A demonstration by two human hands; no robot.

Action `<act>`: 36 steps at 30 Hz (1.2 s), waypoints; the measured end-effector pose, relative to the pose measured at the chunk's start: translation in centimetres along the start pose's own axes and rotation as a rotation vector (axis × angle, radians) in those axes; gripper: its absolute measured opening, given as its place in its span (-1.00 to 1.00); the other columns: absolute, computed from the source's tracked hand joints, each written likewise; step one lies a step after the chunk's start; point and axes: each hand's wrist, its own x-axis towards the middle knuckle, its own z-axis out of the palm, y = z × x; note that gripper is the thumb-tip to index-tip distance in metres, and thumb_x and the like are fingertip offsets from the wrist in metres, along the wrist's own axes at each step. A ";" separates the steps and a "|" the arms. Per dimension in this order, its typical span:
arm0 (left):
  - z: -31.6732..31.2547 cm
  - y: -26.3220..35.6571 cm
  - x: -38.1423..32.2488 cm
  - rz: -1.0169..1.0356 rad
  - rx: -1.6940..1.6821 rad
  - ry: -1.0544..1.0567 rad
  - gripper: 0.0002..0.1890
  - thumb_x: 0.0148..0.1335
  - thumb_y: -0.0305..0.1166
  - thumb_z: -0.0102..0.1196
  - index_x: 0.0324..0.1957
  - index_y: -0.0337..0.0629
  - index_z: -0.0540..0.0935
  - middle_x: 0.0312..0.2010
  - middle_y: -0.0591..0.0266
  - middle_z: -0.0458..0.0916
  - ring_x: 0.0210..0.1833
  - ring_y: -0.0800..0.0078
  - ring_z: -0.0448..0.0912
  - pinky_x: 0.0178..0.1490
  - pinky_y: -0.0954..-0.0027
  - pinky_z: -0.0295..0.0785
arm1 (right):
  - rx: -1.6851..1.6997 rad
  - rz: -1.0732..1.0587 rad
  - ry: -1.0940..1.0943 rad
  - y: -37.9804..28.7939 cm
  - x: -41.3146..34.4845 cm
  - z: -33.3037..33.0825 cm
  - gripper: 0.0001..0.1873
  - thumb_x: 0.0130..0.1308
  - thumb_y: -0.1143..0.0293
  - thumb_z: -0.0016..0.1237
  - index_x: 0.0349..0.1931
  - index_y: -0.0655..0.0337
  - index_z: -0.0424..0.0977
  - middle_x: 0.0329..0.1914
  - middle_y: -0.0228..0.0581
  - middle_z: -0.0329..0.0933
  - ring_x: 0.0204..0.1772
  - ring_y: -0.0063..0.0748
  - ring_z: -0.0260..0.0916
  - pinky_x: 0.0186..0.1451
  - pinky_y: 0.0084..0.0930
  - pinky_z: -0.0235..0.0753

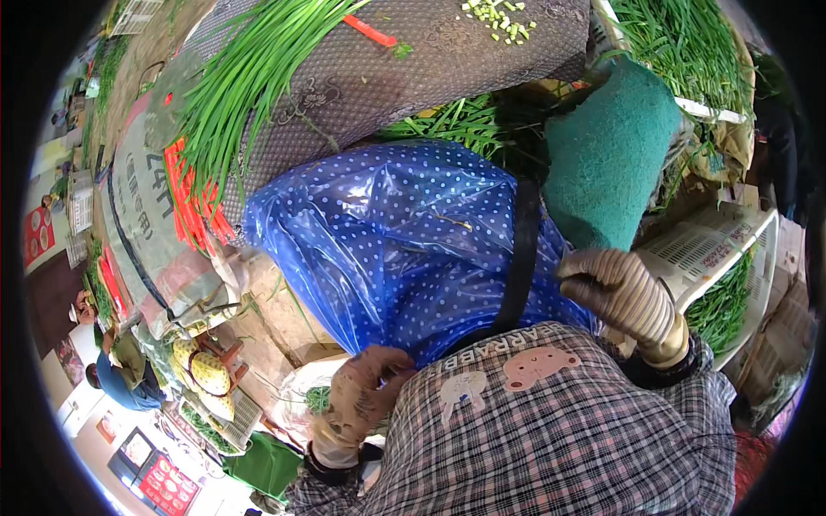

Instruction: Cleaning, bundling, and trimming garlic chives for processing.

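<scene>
A blue plastic apron (387, 213) with white dots lies spread over my lap, creased and shiny. A black strap (520, 258) runs across its right part. My left hand (361, 400), in a pale, dirt-stained glove, has its fingers curled on the apron's lower left edge, close to my checked top (529, 438). At the apron's right edge is my right hand (613, 290) in a striped knit glove with a yellowish cuff. Its fingers are bent; whether plastic is pinched between them is hidden. Beyond the apron, long green garlic chives (271, 84) lie on a patterned cloth-covered surface (413, 84).
Red ties (184, 193) hang beside a printed sack (145, 213) at left. Cut stem pieces (503, 19) lie at the far side. A green cloth (613, 155) and plastic crates (697, 245) of greens stand at right. Another person (126, 374) is at lower left, near a yellow hat (203, 374).
</scene>
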 end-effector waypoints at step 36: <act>2.1 0.7 9.2 0.571 -0.218 -0.198 -0.83 0.14 -0.48 0.19 -0.21 -0.27 0.60 -0.34 0.13 0.60 -0.28 0.37 0.58 -0.22 0.41 0.44 | -0.082 0.507 -0.604 12.8 -6.0 -4.8 -0.75 0.29 0.39 -0.01 -0.12 0.35 0.54 -0.13 -0.15 0.56 -0.08 -0.36 0.50 0.03 -0.42 0.53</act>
